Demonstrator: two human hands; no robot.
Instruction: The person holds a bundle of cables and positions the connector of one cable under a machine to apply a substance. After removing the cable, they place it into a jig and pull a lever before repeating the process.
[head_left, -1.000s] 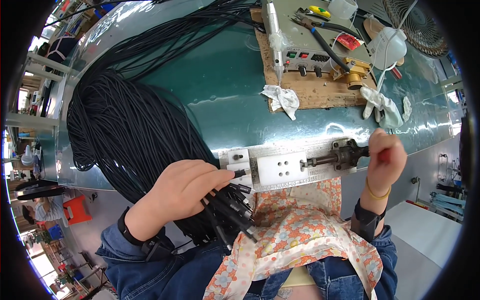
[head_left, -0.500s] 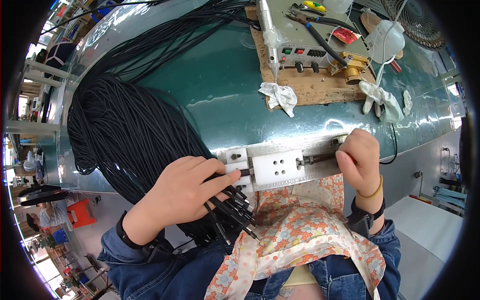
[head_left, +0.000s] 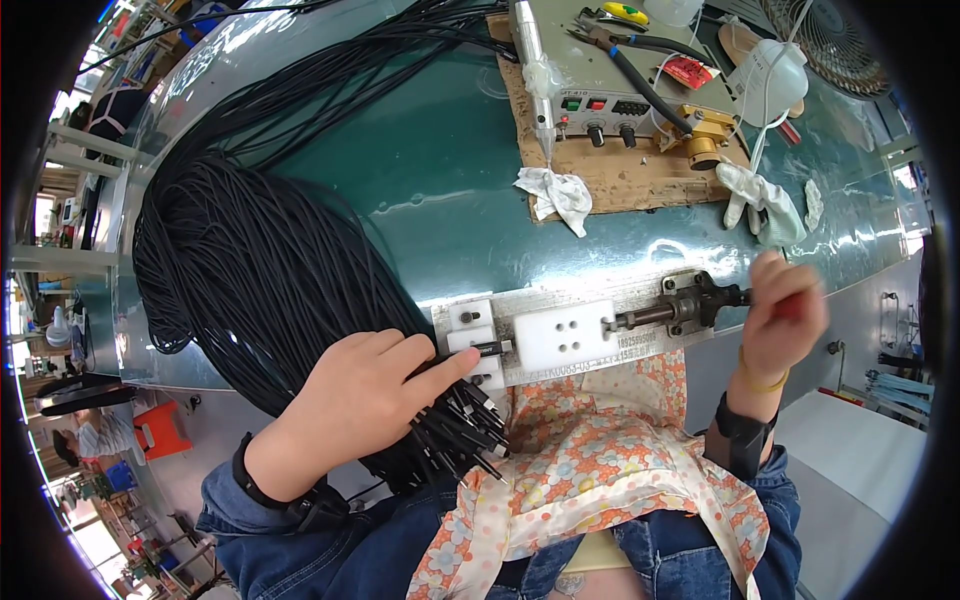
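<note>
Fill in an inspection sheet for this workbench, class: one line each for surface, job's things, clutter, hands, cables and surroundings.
Surface: glossy green table, bare in the middle.
Job's things: metal press jig with white blocks at the table's near edge; one cable end lies in its left slot.
Clutter: control box on a wooden board, pliers, white rag, white gloves, fan.
Hands: left hand rests on the cable ends, forefinger at the slot; right hand grips the jig's lever handle.
Cables: large black cable bundle draped over the table edge.
Surroundings: shelving and an orange stool at left.
</note>
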